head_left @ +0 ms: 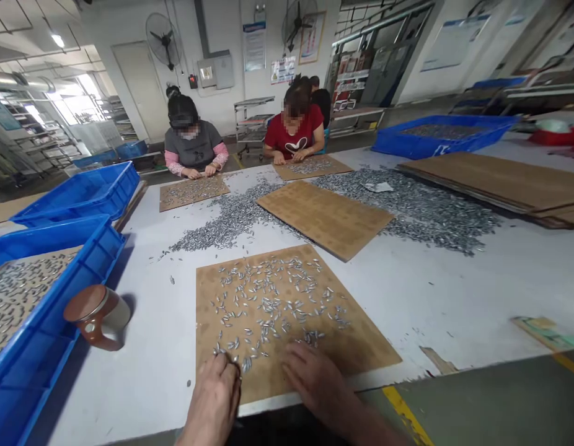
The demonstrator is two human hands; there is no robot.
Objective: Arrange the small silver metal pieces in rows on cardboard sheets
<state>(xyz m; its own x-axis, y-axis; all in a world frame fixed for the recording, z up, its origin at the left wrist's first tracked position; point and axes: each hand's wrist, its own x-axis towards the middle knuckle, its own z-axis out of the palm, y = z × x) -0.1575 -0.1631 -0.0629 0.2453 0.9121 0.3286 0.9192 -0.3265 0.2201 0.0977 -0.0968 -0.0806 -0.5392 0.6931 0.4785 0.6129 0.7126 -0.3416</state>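
Observation:
A brown board [278,322] lies in front of me with many small silvery, leaf-shaped metal pieces [268,303] spread over it. At the board's near left edge is my left hand [217,384], its fingers curled down beside several pieces. My right hand [310,375] rests over the near middle of the board, slightly blurred, with its fingers bent and pressed together. Whatever sits under the fingertips of either hand is hidden or too small to name.
A brown mug [98,316] stands at left beside blue trays [103,248]. Beyond my board are another board [326,217] and a wide heap of metal pieces [431,214]. Stacked boards [505,179] lie at right. Two people work at boards across the table.

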